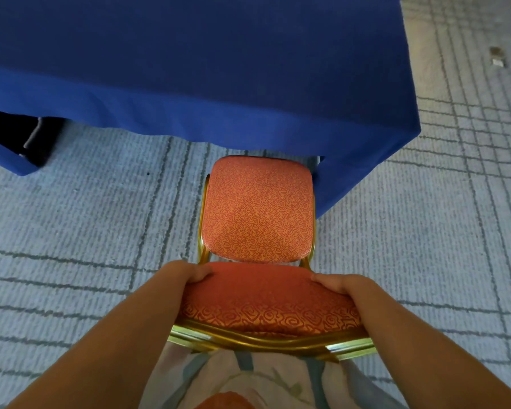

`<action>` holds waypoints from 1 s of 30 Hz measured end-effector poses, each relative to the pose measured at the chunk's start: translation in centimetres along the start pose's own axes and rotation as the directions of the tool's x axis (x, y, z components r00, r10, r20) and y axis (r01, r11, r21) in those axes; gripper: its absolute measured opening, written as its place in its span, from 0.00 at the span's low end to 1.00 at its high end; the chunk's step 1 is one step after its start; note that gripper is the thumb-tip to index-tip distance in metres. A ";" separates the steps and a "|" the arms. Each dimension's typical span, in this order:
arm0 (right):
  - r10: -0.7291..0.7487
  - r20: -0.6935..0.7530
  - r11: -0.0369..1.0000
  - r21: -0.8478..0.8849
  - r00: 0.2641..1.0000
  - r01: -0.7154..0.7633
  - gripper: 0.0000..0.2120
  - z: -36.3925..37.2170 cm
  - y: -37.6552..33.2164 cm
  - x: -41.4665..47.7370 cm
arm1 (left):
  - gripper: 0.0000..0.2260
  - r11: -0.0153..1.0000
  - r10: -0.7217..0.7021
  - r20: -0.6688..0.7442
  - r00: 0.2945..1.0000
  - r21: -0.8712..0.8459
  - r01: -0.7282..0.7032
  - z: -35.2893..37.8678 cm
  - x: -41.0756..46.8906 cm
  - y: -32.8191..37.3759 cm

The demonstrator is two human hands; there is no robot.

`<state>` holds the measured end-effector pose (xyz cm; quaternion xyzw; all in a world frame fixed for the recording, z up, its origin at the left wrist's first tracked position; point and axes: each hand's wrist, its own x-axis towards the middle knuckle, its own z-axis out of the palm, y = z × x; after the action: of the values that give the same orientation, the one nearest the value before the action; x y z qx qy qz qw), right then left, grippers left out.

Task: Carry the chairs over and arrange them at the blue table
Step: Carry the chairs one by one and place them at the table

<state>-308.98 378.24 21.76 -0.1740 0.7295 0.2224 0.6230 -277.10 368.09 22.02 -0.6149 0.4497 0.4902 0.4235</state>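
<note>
I'd tag this as a banquet or function room, hotel type. The chair (257,211) is the gold-framed banquet kind with red patterned padding. The table (189,39) is dressed in a blue cloth (219,125) hanging low over its sides. Grey-blue carpet (71,216) with dark grid lines covers all the floor I see.
</note>
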 end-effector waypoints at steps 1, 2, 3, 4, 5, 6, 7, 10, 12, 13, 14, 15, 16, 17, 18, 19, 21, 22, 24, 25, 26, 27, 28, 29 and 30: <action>-0.008 -0.006 1.000 -0.005 1.000 0.008 0.36 -0.5 -0.5 -0.3 | 0.40 1.000 0.008 -0.011 1.000 -0.003 -0.008 -0.6 -0.2 0.4; -0.017 -0.012 1.000 -0.007 1.000 0.017 0.36 -1.1 -1.0 -0.7 | 0.40 1.000 0.018 -0.005 1.000 -0.004 -0.018 -1.3 -0.7 0.8; -0.025 -0.019 1.000 -0.005 1.000 0.025 0.35 -1.8 -1.5 -0.9 | 0.40 1.000 0.023 -0.006 1.000 -0.006 -0.023 -2.1 -0.9 1.3; -0.034 -0.027 0.999 -0.003 0.999 0.034 0.35 -2.5 -2.1 -0.8 | 0.40 1.000 0.025 -0.020 0.999 0.003 -0.024 -3.0 -1.0 1.8; -0.046 -0.026 0.999 0.006 0.999 0.046 0.35 -3.3 -2.6 -0.8 | 0.40 1.000 0.027 -0.040 0.999 0.014 -0.027 -3.9 -1.2 2.4; -0.059 -0.025 0.998 0.020 0.998 0.059 0.35 -4.0 -3.1 -0.8 | 0.40 0.999 0.029 -0.058 0.998 0.023 -0.028 -4.8 -1.3 3.0; -0.063 -0.030 0.998 0.028 0.998 0.064 0.35 -4.9 -3.7 -0.8 | 0.40 0.999 0.033 -0.070 0.997 0.026 -0.031 -5.8 -1.4 3.7; -0.086 -0.050 0.996 0.034 0.995 0.088 0.35 -7.9 -5.7 -0.1 | 0.39 0.999 0.032 -0.113 0.993 0.043 -0.027 -8.8 -1.0 6.1; -0.091 -0.064 0.995 0.028 0.994 0.093 0.34 -10.3 -7.5 0.8 | 0.39 0.998 0.019 -0.129 0.991 0.057 -0.012 -11.3 -0.9 8.1; -0.097 -0.053 0.994 0.036 0.994 0.099 0.33 -11.7 -8.4 1.2 | 0.39 0.999 0.016 -0.135 0.991 0.054 -0.009 -12.6 -0.6 9.2; -0.107 -0.040 0.993 0.049 0.994 0.108 0.32 -13.2 -9.4 1.3 | 0.39 0.999 0.014 -0.135 0.991 0.036 -0.009 -14.0 -0.2 10.4; -0.105 -0.044 0.992 0.059 0.993 0.108 0.31 -14.8 -10.4 1.3 | 0.40 1.000 0.016 -0.143 0.990 0.024 -0.013 -15.4 0.2 11.5; -0.111 -0.058 0.992 0.053 0.992 0.114 0.30 -16.6 -11.4 1.1 | 0.40 1.000 0.012 -0.149 0.989 0.000 -0.012 -17.0 0.8 12.8; -0.125 -0.084 0.990 0.049 0.989 0.130 0.28 -18.1 -12.1 1.3 | 0.41 1.000 0.011 -0.156 0.988 -0.024 -0.015 -18.1 1.0 13.7; -0.138 -0.113 0.989 0.041 0.984 0.144 0.29 -19.6 -12.9 1.3 | 0.42 0.999 0.004 -0.144 0.990 -0.035 -0.010 -19.3 1.6 14.8; -0.147 -0.146 0.988 0.022 0.978 0.152 0.31 -21.1 -13.5 1.6 | 0.42 0.999 0.001 -0.140 0.990 -0.036 -0.006 -20.5 1.8 16.0; -0.187 -0.206 0.982 -0.020 0.960 0.187 0.37 -24.1 -14.5 3.2 | 0.40 1.000 0.012 -0.152 0.988 -0.019 -0.015 -22.5 2.3 18.1; -0.211 -0.224 0.977 -0.042 0.951 0.207 0.37 -25.5 -14.9 3.9 | 0.38 1.000 0.020 -0.167 0.986 -0.002 -0.020 -23.6 2.5 19.2; -0.273 -0.244 0.962 -0.093 0.930 0.258 0.33 -27.6 -15.8 5.0 | 0.36 0.997 0.057 -0.204 0.977 0.065 -0.044 -25.6 2.5 20.9; -0.297 -0.253 0.954 -0.127 0.921 0.273 0.32 -28.5 -16.2 5.5 | 0.37 0.995 0.073 -0.243 0.967 0.089 -0.053 -26.6 2.4 21.5; -0.315 -0.257 0.947 -0.156 0.914 0.282 0.35 -29.3 -16.5 6.6 | 0.36 0.991 0.096 -0.286 0.953 0.115 -0.065 -27.6 2.3 22.0; -0.326 -0.257 0.942 -0.173 0.910 0.289 0.38 -30.3 -16.8 8.4 | 0.35 0.985 0.124 -0.322 0.939 0.152 -0.079 -28.5 2.4 22.6; -0.341 -0.254 0.935 -0.193 0.905 0.298 0.39 -30.8 -16.8 9.9 | 0.34 0.980 0.155 -0.354 0.922 0.175 -0.098 -29.0 2.4 22.8; -0.336 -0.234 0.935 -0.202 0.912 0.292 0.38 -31.0 -17.2 9.7 | 0.34 0.972 0.189 -0.370 0.910 0.200 -0.121 -29.6 2.8 23.1; -0.326 -0.226 0.938 -0.197 0.918 0.285 0.34 -30.9 -17.9 8.1 | 0.34 0.970 0.198 -0.374 0.906 0.209 -0.126 -30.1 3.2 23.4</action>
<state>-326.46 346.62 15.69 -0.3627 0.7469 0.1560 0.5350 -292.71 333.14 21.80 -0.6199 0.6176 0.3480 0.3364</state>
